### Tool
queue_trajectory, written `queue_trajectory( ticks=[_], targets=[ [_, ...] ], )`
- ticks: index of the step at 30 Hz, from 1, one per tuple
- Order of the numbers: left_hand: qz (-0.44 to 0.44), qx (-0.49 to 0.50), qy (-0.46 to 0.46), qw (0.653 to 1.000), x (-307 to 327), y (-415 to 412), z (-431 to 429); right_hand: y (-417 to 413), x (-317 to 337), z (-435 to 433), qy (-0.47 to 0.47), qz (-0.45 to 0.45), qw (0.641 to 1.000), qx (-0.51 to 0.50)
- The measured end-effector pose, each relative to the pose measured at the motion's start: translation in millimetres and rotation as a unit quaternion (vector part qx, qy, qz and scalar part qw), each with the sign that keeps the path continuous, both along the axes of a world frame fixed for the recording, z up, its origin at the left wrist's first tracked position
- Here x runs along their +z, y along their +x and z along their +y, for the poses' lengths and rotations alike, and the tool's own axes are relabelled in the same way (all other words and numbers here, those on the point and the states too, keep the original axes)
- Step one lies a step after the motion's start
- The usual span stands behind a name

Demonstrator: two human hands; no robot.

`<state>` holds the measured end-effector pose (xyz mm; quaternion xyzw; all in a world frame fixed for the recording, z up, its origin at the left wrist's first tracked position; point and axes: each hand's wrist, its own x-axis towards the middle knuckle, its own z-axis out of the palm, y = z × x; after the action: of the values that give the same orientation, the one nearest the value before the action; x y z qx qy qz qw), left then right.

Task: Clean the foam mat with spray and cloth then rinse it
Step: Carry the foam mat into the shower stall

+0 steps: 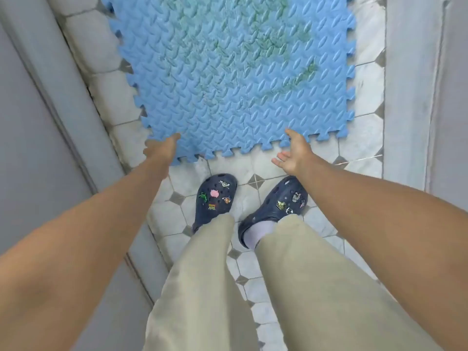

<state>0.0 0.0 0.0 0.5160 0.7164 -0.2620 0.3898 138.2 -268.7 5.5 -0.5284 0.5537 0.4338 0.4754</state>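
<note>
Head view, looking straight down: beige trousers [202, 287] fill the bottom of the picture, ending in dark blue clogs [215, 196] studded with small charms. The clogs stand on a floor [266, 262] of pale tiles with small grey diamond insets.

Both bare arms reach forward past the clogs. The left hand [162, 149] is at the near left corner of the foam mat [215, 97]. It is blurred, so I cannot tell whether it grips the edge or only touches it. The right hand [293, 154] is at the mat's near edge, fingers spread and thumb raised, holding nothing.

The blue mat, with interlocking teeth round its border, lies over the tiles just ahead of the feet and runs on to the top of the picture. Green stains [291, 79] mark its far and right parts. Grey walls [38, 122] close in on both sides.

With the stains untouched, the cleaning proper seems not yet begun; this looks like placing or adjusting the mat. No spray or cloth is in view, so the next move likely calls for fetching both and wetting the stained patches before wiping.
</note>
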Motion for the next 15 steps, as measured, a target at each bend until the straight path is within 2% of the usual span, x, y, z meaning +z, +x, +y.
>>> queue_trajectory(
  ticks=[2, 5, 7, 11, 15],
  targets=[
    [0.008, 0.020, -0.016, 1.000, -2.0, 1.8, 8.8, 3.7, -12.2, 2.4, -0.013, -0.004, 1.000, -0.015],
    [-0.032, 0.077, -0.072, 0.994, -10.8, -0.8, 23.6, 8.4, -25.8, 6.7, -0.010, -0.003, 0.998, -0.061],
    [-0.037, 0.092, -0.063, 0.993, -24.6, -10.5, 34.9, 10.5, -33.9, 6.7, -0.033, -0.004, 0.995, -0.093],
    [-0.031, 0.068, -0.079, 0.994, -16.3, -11.0, 31.7, 20.4, -42.4, -0.1, -0.071, -0.021, 0.990, -0.122],
    [-0.048, 0.041, -0.116, 0.991, -22.6, -10.1, 16.7, 30.7, -42.0, -14.6, -0.065, -0.037, 0.994, -0.075]
  ],
)
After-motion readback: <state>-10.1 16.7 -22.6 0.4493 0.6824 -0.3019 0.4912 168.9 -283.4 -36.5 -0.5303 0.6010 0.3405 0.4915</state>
